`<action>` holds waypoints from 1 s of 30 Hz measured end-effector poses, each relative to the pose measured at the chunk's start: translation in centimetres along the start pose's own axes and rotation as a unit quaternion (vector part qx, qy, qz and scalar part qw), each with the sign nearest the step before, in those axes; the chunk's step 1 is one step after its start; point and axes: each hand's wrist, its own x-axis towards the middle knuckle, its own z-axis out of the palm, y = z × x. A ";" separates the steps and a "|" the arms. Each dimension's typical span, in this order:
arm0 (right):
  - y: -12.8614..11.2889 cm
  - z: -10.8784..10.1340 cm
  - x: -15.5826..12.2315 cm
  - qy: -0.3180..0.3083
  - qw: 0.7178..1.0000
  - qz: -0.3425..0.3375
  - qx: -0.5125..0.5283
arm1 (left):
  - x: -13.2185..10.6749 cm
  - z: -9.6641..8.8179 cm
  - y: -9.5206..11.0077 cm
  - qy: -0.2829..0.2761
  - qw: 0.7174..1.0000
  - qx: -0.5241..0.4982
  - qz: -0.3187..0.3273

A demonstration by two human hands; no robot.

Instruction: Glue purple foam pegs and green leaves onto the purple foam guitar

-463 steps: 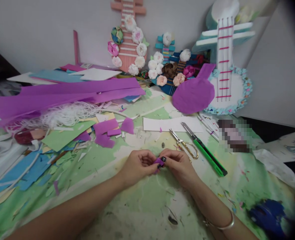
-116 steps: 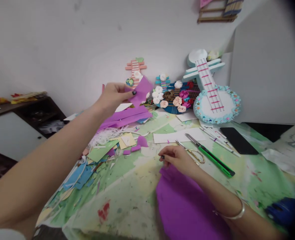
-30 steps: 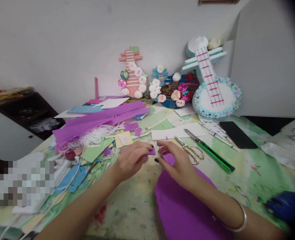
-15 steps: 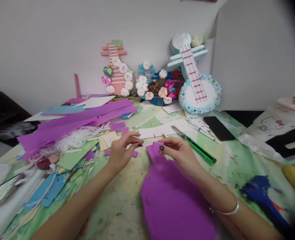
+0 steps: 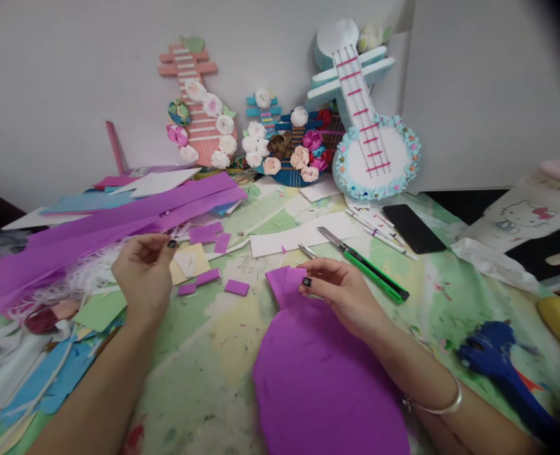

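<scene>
My right hand (image 5: pixel 346 294) pinches a small purple foam piece (image 5: pixel 296 275) between thumb and fingers, at the narrow top of a purple lute-shaped cutout (image 5: pixel 327 379). The cutout's lower edge runs out of view. My left hand (image 5: pixel 145 272) is raised over the left of the table, its thumb and forefinger pressed together; anything between them is too small to make out. Small purple foam strips (image 5: pixel 237 287) lie between the hands. Just beyond my right hand are a green utility knife (image 5: pixel 363 265) with its blade out and a pointed metal tip (image 5: pixel 307 251), its rest hidden.
Finished lute-shaped crafts (image 5: pixel 375 145) lean against the wall. At left lie purple sheets (image 5: pixel 95 221), white string (image 5: pixel 88 272) and blue scraps (image 5: pixel 47 379). A black phone (image 5: pixel 413 227), several pens (image 5: pixel 379 234), a blue glue gun (image 5: pixel 498 366) and a white container (image 5: pixel 521 208) stand or lie at right.
My left hand has moved left, away from the cutout and the right hand. My right hand keeps its pinch on the foam piece. The view has tipped slightly downward.
</scene>
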 end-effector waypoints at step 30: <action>0.2 -0.5 -0.2 0.009 0.989 -0.095 -0.111 | -9.6 3.5 5.8 -0.417 0.841 -0.242 -0.246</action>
